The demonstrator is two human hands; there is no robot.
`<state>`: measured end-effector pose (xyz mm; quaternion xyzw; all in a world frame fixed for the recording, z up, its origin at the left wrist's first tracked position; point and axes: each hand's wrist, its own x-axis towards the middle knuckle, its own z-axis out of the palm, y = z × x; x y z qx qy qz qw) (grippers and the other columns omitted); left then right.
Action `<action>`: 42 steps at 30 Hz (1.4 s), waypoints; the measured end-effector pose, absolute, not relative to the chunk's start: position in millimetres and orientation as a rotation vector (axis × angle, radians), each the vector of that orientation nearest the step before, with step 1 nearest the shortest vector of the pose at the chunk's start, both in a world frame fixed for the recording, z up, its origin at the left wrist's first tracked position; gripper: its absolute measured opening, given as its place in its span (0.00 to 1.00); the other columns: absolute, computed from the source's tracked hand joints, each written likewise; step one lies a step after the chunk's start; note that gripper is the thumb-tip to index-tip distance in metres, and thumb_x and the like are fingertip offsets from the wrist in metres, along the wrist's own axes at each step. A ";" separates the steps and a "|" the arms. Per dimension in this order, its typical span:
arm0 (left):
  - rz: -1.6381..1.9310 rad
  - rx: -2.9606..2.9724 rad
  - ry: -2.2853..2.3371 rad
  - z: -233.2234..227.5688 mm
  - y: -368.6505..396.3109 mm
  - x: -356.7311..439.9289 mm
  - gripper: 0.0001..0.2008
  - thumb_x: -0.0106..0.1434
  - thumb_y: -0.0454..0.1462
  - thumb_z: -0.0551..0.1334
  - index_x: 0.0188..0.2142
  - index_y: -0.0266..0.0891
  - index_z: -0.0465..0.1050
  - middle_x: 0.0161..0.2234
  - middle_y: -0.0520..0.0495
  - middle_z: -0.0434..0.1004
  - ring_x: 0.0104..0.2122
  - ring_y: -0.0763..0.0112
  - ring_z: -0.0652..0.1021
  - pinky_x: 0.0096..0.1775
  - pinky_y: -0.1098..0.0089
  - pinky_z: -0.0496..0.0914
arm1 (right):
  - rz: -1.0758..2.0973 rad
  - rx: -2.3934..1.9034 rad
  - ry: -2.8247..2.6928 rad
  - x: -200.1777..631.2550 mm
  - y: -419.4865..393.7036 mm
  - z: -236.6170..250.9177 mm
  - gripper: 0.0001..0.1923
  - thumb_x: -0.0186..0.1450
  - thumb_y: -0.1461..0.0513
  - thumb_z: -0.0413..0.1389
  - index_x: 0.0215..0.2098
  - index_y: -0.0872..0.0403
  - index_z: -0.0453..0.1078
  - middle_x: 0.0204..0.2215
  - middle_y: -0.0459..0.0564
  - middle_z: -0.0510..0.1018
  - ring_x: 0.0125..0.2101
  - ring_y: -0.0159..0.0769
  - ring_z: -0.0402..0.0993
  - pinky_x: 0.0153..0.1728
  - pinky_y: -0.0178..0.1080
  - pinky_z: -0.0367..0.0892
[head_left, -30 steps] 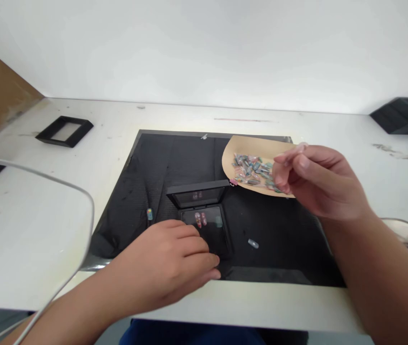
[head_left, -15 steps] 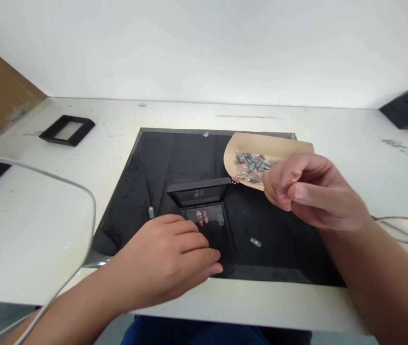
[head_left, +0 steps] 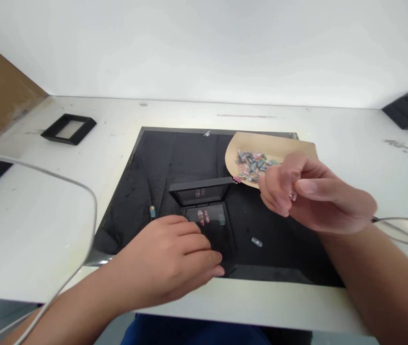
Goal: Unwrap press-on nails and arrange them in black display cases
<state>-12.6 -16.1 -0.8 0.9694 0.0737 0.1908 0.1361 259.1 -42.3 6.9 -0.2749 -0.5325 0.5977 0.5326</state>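
Observation:
A hinged black case [head_left: 230, 230] lies open on a black mat, its framed lid [head_left: 204, 190] tilted up. Two pinkish press-on nails [head_left: 203, 217] sit side by side inside, mirrored in the lid. My left hand [head_left: 178, 261] is closed at the case's near left edge, thumb low and fingers curled over it. Raised at the right, my right hand [head_left: 308, 194] pinches a small press-on nail [head_left: 293, 195] between thumb and index finger, mostly covered by them. Behind that hand, a tan paper tray [head_left: 272, 140] holds several wrapped press-on nails [head_left: 253, 164], partly hidden.
A loose grey-blue nail [head_left: 256, 242] lies right of the case, a colourful one [head_left: 153, 211] to its left. Glasses [head_left: 407, 231] rest at the right. A white cable [head_left: 95, 211] crosses the left side. A black frame [head_left: 69, 129] stands back left.
My right hand has turned slightly, and the nail in its pinch shows less. My left hand and the case stay together, with only a small shift of the whole view.

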 end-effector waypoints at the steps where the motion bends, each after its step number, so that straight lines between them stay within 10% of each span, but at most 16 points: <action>1: 0.550 2.807 0.214 -0.9 -16.2 -12.9 0.08 0.72 0.39 0.60 0.40 0.41 0.78 0.28 0.52 0.80 0.31 0.72 0.80 0.37 0.70 0.73 | 1.420 -0.654 -1.274 259.0 -42.2 6.6 0.06 0.68 0.59 0.59 0.33 0.50 0.74 0.22 0.44 0.73 0.21 0.30 0.66 0.20 0.35 0.61; 42: 0.499 2.779 0.212 -1.6 -19.2 -14.9 0.08 0.71 0.39 0.61 0.40 0.39 0.78 0.28 0.53 0.81 0.27 0.70 0.77 0.34 0.66 0.69 | 1.607 -1.140 -1.420 243.7 -46.1 1.2 0.10 0.70 0.56 0.59 0.36 0.54 0.75 0.24 0.43 0.74 0.22 0.26 0.66 0.18 0.29 0.59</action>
